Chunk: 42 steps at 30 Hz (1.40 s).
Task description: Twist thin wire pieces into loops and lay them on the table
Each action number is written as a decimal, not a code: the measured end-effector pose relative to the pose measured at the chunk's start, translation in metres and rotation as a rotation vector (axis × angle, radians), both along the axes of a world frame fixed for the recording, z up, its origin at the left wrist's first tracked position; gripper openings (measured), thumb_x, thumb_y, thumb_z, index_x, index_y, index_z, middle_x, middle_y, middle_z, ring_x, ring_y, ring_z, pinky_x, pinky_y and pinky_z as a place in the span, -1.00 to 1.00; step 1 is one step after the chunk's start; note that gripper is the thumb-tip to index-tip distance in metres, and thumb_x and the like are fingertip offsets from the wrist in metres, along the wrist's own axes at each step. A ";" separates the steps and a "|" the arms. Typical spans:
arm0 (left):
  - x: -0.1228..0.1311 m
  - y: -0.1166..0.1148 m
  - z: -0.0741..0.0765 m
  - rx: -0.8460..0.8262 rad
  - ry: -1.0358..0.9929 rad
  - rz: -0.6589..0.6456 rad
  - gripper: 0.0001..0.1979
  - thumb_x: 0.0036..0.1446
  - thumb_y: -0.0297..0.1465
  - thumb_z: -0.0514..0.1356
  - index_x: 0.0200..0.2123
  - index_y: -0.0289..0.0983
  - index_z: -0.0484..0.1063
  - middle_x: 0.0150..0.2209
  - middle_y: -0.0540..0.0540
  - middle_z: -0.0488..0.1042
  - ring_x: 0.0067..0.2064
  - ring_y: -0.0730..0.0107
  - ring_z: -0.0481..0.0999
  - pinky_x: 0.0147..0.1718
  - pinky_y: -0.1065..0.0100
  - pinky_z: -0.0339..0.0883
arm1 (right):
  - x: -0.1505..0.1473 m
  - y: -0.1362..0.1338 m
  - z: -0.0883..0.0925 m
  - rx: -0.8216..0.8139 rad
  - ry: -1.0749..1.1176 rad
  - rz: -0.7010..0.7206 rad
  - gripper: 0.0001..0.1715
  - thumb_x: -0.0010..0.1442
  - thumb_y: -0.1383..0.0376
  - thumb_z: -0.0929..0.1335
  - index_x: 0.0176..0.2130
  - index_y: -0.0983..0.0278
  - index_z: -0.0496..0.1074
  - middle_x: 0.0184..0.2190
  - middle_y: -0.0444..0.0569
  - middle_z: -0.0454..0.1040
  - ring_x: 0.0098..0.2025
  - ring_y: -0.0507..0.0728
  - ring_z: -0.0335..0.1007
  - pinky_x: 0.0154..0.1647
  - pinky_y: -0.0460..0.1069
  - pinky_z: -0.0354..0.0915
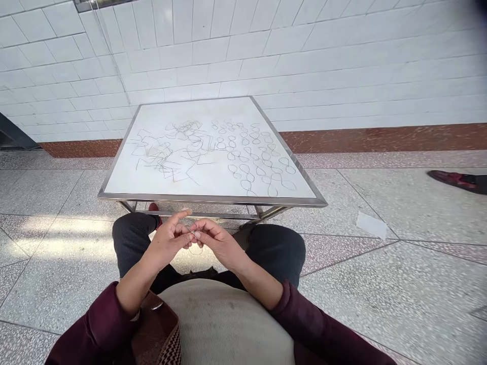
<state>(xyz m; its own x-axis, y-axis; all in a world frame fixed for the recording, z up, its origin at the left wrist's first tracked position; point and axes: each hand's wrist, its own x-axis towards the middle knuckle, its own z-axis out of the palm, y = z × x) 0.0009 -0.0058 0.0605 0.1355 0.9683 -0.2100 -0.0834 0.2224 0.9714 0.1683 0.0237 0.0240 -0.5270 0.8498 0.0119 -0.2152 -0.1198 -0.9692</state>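
Observation:
Above my lap, my left hand (pixel 171 238) and my right hand (pixel 215 241) meet with thumbs and fingertips pinched together. Between them is a thin wire (pixel 195 253), whose curved loop hangs just below the fingers. Its upper part is hidden by my fingertips. Beyond my hands stands a low white-topped table (pixel 213 182) with a metal rim. On its left lie many loose bent wires (pixel 163 157) in a tangle. Wires shaped into figure-eight loops (pixel 262 157) are spread over its right side.
A white tiled wall (pixel 243 66) stands behind the table. My knees (pixel 276 251) are close to the table's front edge. A white sheet (pixel 371 225) lies on the speckled floor, right of the table. Another person's shoe (pixel 454 178) shows at the far right.

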 end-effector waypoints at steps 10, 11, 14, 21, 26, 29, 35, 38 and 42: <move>0.007 -0.003 0.006 0.028 -0.106 0.066 -0.41 0.02 -0.36 0.36 0.15 -0.25 0.35 -0.37 -0.03 0.50 -0.34 0.43 0.44 -0.27 0.34 0.32 | 0.002 0.001 0.000 -0.099 0.026 -0.097 -0.71 0.18 0.06 0.42 -0.28 0.22 0.41 -0.43 -0.14 0.36 -0.44 0.02 0.23 -0.38 -0.04 0.25; 0.008 -0.004 0.006 0.031 -0.120 0.083 -0.42 0.01 -0.36 0.36 0.13 -0.24 0.37 -0.36 -0.03 0.49 -0.34 0.43 0.44 -0.27 0.34 0.32 | 0.002 0.001 0.001 -0.106 0.030 -0.103 -0.71 0.17 0.06 0.42 -0.29 0.22 0.41 -0.44 -0.15 0.35 -0.44 0.02 0.22 -0.38 -0.05 0.24; 0.011 -0.005 0.003 0.038 -0.153 0.136 -0.47 -0.01 -0.38 0.38 0.07 -0.23 0.42 -0.35 0.00 0.48 -0.34 0.46 0.44 -0.28 0.35 0.34 | 0.002 0.000 0.004 -0.117 0.044 -0.120 -0.71 0.18 0.06 0.42 -0.29 0.22 0.42 -0.46 -0.16 0.32 -0.43 0.02 0.22 -0.36 -0.04 0.24; 0.015 -0.008 0.000 0.064 -0.171 0.222 -0.56 0.00 -0.36 0.38 0.00 -0.22 0.49 -0.33 -0.02 0.54 -0.34 0.46 0.46 -0.27 0.35 0.36 | 0.001 -0.001 0.003 -0.114 0.036 -0.144 -0.69 0.19 0.03 0.40 -0.29 0.21 0.39 -0.45 -0.16 0.33 -0.43 0.03 0.26 -0.37 -0.03 0.27; 0.018 -0.009 -0.002 0.088 -0.164 0.257 -0.57 0.01 -0.35 0.37 -0.01 -0.23 0.49 -0.37 -0.01 0.52 -0.34 0.45 0.46 -0.30 0.38 0.36 | 0.000 0.000 -0.003 -0.086 0.029 -0.161 -0.71 0.20 0.05 0.39 -0.28 0.19 0.34 -0.46 -0.18 0.32 -0.44 0.03 0.25 -0.38 -0.04 0.28; 0.021 -0.010 -0.005 0.103 -0.169 0.279 -0.57 0.04 -0.32 0.36 0.01 -0.22 0.46 -0.35 -0.01 0.51 -0.34 0.45 0.47 -0.32 0.38 0.37 | -0.003 0.000 -0.005 -0.079 0.043 -0.192 -0.72 0.18 0.07 0.42 -0.30 0.20 0.34 -0.45 -0.18 0.32 -0.46 0.01 0.24 -0.40 -0.06 0.27; 0.028 -0.010 -0.009 0.145 -0.216 0.308 -0.50 -0.01 -0.39 0.39 0.04 -0.19 0.43 -0.31 0.01 0.49 -0.30 0.46 0.48 -0.26 0.37 0.40 | -0.009 -0.001 -0.009 -0.042 0.092 -0.267 -0.77 0.19 0.14 0.42 -0.31 0.20 0.33 -0.44 -0.20 0.32 -0.47 -0.01 0.22 -0.41 -0.07 0.24; 0.031 -0.009 -0.010 0.162 -0.214 0.339 -0.48 -0.04 -0.40 0.41 0.03 -0.18 0.44 -0.32 0.01 0.48 -0.28 0.43 0.48 -0.22 0.34 0.41 | -0.012 -0.001 -0.010 -0.040 0.119 -0.264 -0.78 0.19 0.15 0.42 -0.32 0.20 0.34 -0.44 -0.20 0.33 -0.46 -0.01 0.22 -0.40 -0.07 0.22; 0.032 -0.009 -0.014 0.169 -0.210 0.388 -0.52 -0.02 -0.40 0.40 0.02 -0.18 0.44 -0.33 0.02 0.48 -0.31 0.44 0.46 -0.27 0.35 0.41 | -0.013 -0.002 -0.010 -0.029 0.133 -0.239 -0.79 0.19 0.17 0.43 -0.34 0.22 0.37 -0.45 -0.19 0.33 -0.46 -0.01 0.21 -0.40 -0.07 0.20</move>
<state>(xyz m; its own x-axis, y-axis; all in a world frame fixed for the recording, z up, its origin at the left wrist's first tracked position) 0.0329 -0.0146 0.0465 -0.2209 0.9739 -0.0518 -0.3274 -0.0240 0.9446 0.1550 0.0217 0.0139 -0.3067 0.9509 0.0414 -0.3659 -0.0776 -0.9274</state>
